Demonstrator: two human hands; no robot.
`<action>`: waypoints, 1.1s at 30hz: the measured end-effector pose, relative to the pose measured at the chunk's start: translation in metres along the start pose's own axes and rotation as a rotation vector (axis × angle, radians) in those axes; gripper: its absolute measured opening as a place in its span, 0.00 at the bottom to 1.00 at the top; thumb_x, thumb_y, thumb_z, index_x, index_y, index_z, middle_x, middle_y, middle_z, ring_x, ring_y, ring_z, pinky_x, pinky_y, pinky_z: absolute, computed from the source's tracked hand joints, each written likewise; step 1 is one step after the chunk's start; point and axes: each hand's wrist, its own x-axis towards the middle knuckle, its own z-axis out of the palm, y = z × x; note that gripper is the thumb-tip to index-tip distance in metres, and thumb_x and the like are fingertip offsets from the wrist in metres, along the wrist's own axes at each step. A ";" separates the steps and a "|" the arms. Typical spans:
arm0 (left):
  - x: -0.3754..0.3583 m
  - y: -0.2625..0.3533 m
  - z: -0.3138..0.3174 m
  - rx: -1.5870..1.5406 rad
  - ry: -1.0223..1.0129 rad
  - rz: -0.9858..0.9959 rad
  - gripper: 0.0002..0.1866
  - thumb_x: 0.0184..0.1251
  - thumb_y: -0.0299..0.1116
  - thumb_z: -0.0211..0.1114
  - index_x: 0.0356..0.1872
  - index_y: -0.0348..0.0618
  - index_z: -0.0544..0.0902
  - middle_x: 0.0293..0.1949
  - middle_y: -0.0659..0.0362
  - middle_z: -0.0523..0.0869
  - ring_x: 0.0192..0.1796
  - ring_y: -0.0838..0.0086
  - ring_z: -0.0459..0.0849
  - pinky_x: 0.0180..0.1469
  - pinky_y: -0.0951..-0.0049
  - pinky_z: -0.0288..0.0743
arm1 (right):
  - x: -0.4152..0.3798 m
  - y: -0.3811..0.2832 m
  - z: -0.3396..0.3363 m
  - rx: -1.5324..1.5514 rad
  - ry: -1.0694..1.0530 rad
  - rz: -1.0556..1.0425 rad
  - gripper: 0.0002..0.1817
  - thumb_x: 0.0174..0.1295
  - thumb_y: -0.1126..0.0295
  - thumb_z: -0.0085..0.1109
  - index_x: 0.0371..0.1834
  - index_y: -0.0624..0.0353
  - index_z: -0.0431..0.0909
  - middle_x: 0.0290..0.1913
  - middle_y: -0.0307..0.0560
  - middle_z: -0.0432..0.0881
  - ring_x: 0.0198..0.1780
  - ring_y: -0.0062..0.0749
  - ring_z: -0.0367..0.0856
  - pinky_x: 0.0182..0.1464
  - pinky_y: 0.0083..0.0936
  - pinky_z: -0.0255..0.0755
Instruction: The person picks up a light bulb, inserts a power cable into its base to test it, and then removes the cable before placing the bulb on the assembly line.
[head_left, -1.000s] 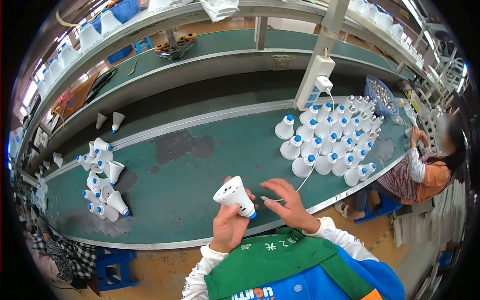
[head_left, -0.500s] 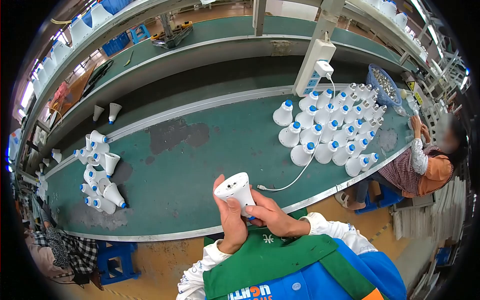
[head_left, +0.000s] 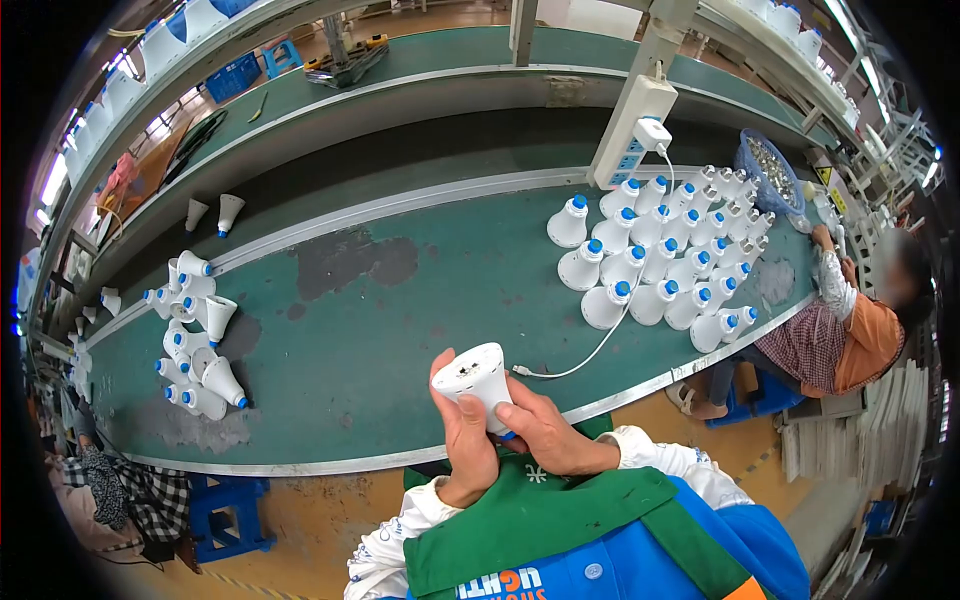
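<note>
Both my hands hold one white cone-shaped bulb housing (head_left: 484, 372) above the front edge of the bench. Its wide end, with small dark openings in the face, points up and away, and a bit of blue shows at the narrow lower end. My left hand (head_left: 467, 445) is wrapped round its left side, thumb on the front. My right hand (head_left: 548, 432) grips the lower right side, partly hiding the narrow end. The free plug of a white cable (head_left: 560, 376) lies on the bench just beyond my right hand.
Rows of upright white bulb housings (head_left: 604, 306) with blue tips stand to the right. A looser cluster (head_left: 205, 400) lies at left. A power strip (head_left: 632, 130) hangs on a post, and a blue basket (head_left: 797, 207) holds small metal parts. A co-worker (head_left: 830, 330) sits at right.
The bulb housing is slightly more upright, still in both my hands. The co-worker's hands at right have shifted. The view has moved slightly.
</note>
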 end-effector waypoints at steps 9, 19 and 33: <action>-0.002 -0.003 -0.003 -0.028 -0.005 -0.022 0.33 0.75 0.56 0.43 0.71 0.44 0.52 0.52 0.52 0.78 0.49 0.71 0.78 0.52 0.70 0.73 | -0.001 0.000 0.000 0.027 0.004 -0.013 0.32 0.70 0.55 0.40 0.73 0.59 0.55 0.40 0.40 0.74 0.31 0.18 0.65 0.28 0.19 0.61; -0.003 0.005 0.002 -0.032 -0.016 -0.016 0.33 0.75 0.56 0.43 0.70 0.45 0.52 0.52 0.52 0.77 0.48 0.71 0.78 0.51 0.71 0.73 | 0.001 0.006 0.002 -0.026 0.064 -0.050 0.31 0.70 0.57 0.41 0.73 0.60 0.55 0.36 0.39 0.74 0.29 0.18 0.65 0.29 0.18 0.62; -0.003 -0.004 0.000 -0.027 -0.025 0.005 0.32 0.76 0.55 0.44 0.71 0.46 0.51 0.53 0.52 0.76 0.50 0.71 0.77 0.53 0.70 0.72 | -0.001 0.006 -0.001 -0.035 0.036 -0.061 0.31 0.70 0.58 0.43 0.72 0.60 0.56 0.39 0.38 0.75 0.31 0.17 0.66 0.29 0.18 0.63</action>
